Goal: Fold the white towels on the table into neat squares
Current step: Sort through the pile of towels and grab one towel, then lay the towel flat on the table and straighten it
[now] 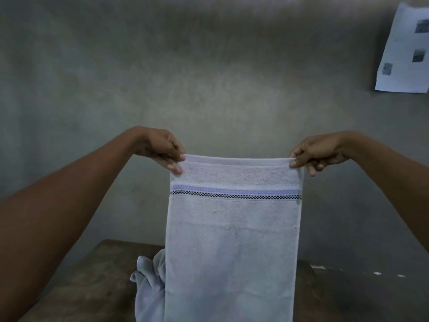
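Observation:
A white towel (232, 240) with a blue band and a dark checked stripe near its top hangs straight down in front of me, held up in the air. My left hand (160, 148) pinches its top left corner and my right hand (320, 151) pinches its top right corner, stretching the top edge flat. Its lower end runs out of the frame at the bottom. Behind it, a second white towel (148, 284) lies crumpled on the brown table (88, 282), partly hidden by the hanging one.
The table stands against a grey wall (209, 66). A white sheet of paper with small pictures (406, 52) is stuck on the wall at the upper right. Small white specks lie on the table's right part (377, 273).

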### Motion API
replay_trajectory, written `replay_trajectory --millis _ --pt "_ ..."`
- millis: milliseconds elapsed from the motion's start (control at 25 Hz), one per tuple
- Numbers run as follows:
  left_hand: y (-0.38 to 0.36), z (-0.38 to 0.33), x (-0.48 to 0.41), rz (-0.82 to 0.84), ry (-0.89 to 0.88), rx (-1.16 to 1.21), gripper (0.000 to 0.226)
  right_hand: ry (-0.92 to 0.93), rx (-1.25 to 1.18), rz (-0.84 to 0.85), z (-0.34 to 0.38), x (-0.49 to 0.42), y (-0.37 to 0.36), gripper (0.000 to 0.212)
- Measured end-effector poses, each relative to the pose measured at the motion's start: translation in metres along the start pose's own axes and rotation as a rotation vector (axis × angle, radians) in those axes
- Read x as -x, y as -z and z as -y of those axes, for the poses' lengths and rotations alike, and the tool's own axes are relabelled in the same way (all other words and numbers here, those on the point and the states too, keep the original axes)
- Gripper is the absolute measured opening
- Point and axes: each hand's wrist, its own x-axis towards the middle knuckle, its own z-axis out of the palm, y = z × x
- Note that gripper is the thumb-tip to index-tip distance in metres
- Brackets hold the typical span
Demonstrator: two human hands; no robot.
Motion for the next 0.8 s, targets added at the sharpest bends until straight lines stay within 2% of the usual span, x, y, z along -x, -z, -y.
replay_trajectory --millis 80,160,240,320,360,480,560,680,760,800 --pt "-0.012 0.016 -0.023 -0.013 0.04 0.042 0.006 -0.039 -0.11 -0.003 -0.013 -0.024 -0.012 0.008" --pt "-0.021 0.026 -0.044 -0.115 0.021 0.049 0.004 -0.031 -0.156 -0.07 -0.023 -0.046 -0.021 0.009" --pt "-0.022 0.024 -0.062 -0.354 -0.126 -0.055 0.007 0.05 -0.104 -0.275 -0.025 -0.059 -0.023 0.011" --pt "-0.011 0.004 -0.071 -0.666 -0.344 -0.173 0.012 0.196 0.0 -0.603 -0.015 -0.06 -0.008 0.016" --pt "-0.002 -0.011 -0.071 -0.778 -0.436 -0.158 0.015 0.271 0.016 -0.747 -0.006 -0.056 0.004 0.015" --pt "0.03 -0.056 -0.057 -0.954 -0.66 -0.029 0.019 0.465 -0.085 -0.976 0.022 -0.036 0.04 0.016" --pt "0.042 -0.076 -0.04 -1.009 -0.724 -0.012 0.02 0.526 -0.149 -1.027 0.034 -0.018 0.054 0.02" --pt "0.034 -0.082 -0.008 -1.055 -0.732 -0.112 0.019 0.552 -0.147 -0.998 0.038 0.007 0.052 0.014" --pt "0.025 -0.069 0.012 -0.969 -0.659 -0.257 0.017 0.508 -0.132 -0.885 0.03 0.019 0.039 0.009" --pt "0.02 -0.06 0.022 -0.836 -0.59 -0.288 0.015 0.461 -0.115 -0.784 0.022 0.025 0.029 0.009"
